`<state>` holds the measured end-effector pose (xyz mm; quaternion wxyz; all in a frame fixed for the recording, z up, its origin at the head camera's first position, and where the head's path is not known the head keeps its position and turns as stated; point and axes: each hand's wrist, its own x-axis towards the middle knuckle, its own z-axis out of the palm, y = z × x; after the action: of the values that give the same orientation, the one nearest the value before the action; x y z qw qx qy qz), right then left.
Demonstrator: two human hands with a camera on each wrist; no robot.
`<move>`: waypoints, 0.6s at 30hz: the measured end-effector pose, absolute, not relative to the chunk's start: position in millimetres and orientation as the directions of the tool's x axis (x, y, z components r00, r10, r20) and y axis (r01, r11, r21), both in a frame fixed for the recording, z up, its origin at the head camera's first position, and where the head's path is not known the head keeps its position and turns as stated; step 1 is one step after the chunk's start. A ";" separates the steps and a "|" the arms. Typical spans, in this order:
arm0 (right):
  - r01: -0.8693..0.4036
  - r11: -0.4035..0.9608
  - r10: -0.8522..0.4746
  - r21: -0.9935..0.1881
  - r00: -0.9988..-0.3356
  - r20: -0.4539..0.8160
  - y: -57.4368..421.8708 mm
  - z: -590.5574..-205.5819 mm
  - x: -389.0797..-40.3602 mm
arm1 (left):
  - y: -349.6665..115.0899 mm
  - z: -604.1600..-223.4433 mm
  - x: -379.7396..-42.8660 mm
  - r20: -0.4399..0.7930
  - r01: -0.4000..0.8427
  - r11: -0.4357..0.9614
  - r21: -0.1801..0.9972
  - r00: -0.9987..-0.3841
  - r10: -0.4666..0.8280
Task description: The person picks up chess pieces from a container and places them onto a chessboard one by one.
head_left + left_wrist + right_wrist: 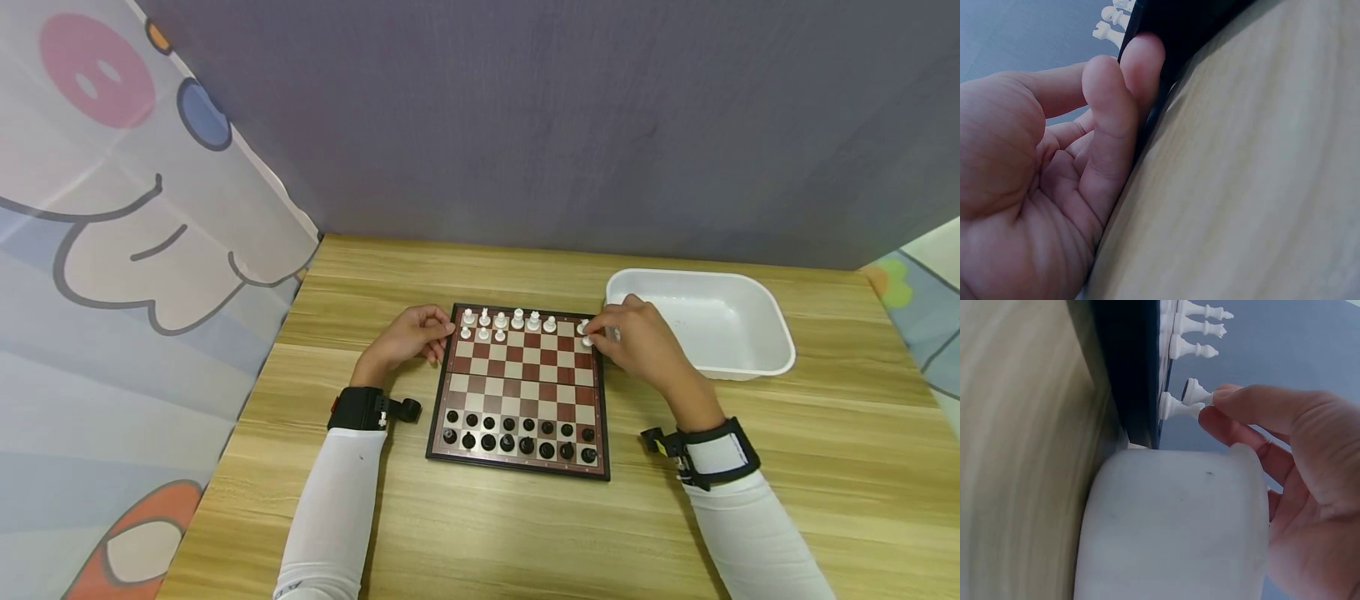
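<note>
A magnetic-style chessboard (521, 389) with red and cream squares lies on the table. My right hand (637, 337) is over its far right corner, where thumb and forefinger pinch a white chess piece (1195, 394). Its dark base shows, tilted off the board. Close beside it another white chess piece (1175, 407) stands on the board. At the board's left side my left hand (411, 336) rests with loosely bent fingers, the thumb tip touching the dark rim. White chess pieces (517, 318) line the far row, with several white pawns (483, 333) in front at the left.
Two rows of black chess pieces (508, 444) stand along the board's near side. A white plastic tub (776, 346) sits right of the board, close by my right hand. Behind the wooden table (480, 542) rises a grey panel (525, 125); a cartoon-printed sheet (135, 275) hangs left.
</note>
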<state>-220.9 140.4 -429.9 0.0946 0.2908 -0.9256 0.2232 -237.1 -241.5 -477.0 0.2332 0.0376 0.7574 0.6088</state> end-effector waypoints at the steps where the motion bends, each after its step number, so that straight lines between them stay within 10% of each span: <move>1: -0.584 0.734 -0.500 -0.345 -0.810 0.307 139.9 -430.6 -221.1 | -241.5 -476.9 -236.9 -0.308 -0.227 0.256 0.940 -0.888 0.341; 18: -0.571 0.771 -0.511 -0.281 -0.819 0.262 136.1 -435.1 -221.0 | -241.7 -477.1 -237.2 -0.312 -0.230 0.261 0.938 -0.887 0.340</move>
<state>-221.0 136.1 -435.1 0.0852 0.2887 -0.9372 0.1764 -237.2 -241.7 -477.1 0.2346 0.0362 0.7584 0.6070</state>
